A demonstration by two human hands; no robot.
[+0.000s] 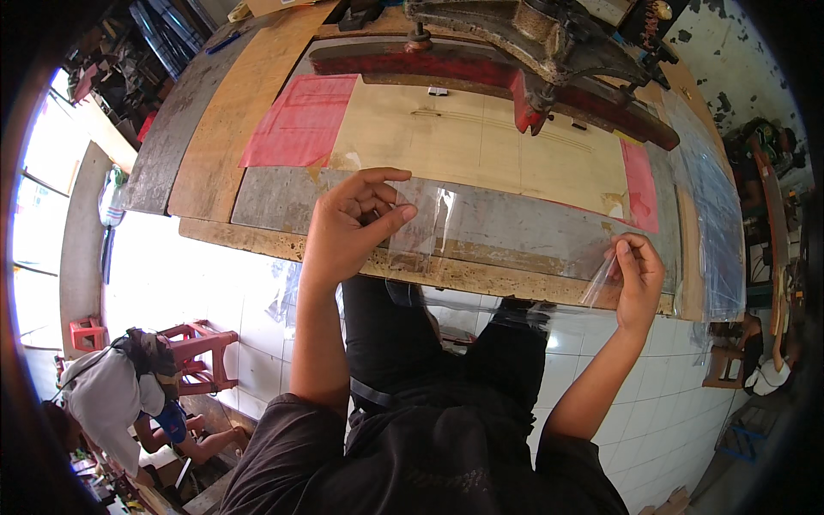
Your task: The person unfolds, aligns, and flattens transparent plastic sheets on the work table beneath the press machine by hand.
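Note:
Between my hands a clear plastic sheet (444, 210) stretches across the table's front edge, its lower part sagging over my lap. My left hand (359, 219) is at its left end, index finger stretched out and the thumb against the film; the exact contact is hard to see. At the other end, my right hand (637, 273) pinches a corner between thumb and fingers. Beyond the sheet, a cream board (481, 142) lies flat on a grey metal plate (283, 196), with a pink panel (300, 120) on its left and a narrower pink strip (638, 180) on its right.
A red metal bar (369, 60) under a heavy cast press arm (506, 26) spans the board's far side. Clear blue-tinted sheets (717, 223) lie at the table's right. Another person (116, 386) bends down at lower left near a red stool (202, 352).

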